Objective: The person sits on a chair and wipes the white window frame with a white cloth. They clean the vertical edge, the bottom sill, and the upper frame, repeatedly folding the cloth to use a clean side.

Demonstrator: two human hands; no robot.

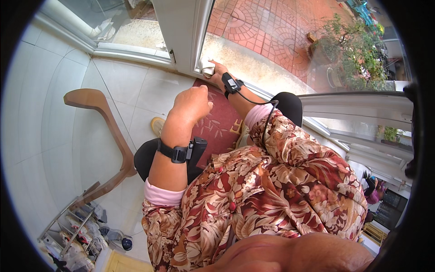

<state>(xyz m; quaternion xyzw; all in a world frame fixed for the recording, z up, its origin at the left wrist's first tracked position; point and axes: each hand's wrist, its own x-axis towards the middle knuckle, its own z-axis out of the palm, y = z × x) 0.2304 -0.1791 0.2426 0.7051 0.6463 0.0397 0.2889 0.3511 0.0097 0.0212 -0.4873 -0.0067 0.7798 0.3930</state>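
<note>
My right hand (217, 72) is closed on a folded white cloth (207, 67), at the lower left corner of a large glass pane (258, 44) in a white frame (195, 37). The cloth is against the glass or its frame edge; which one I cannot tell. Lower and to the left, my left hand (193, 102) hangs bent at the wrist above a red mat (217, 125), its fingers curled and nothing visible in them. A black strapped device is on each forearm, with a cable running from the right one.
A curved wooden piece (112, 125) stands at the left, near a metal rack (73, 224) holding shoes and bags. Light tiles (115, 81) cover the floor. Another white-framed panel (353, 108) is at the right. Potted plants (360, 57) stand beyond the glass.
</note>
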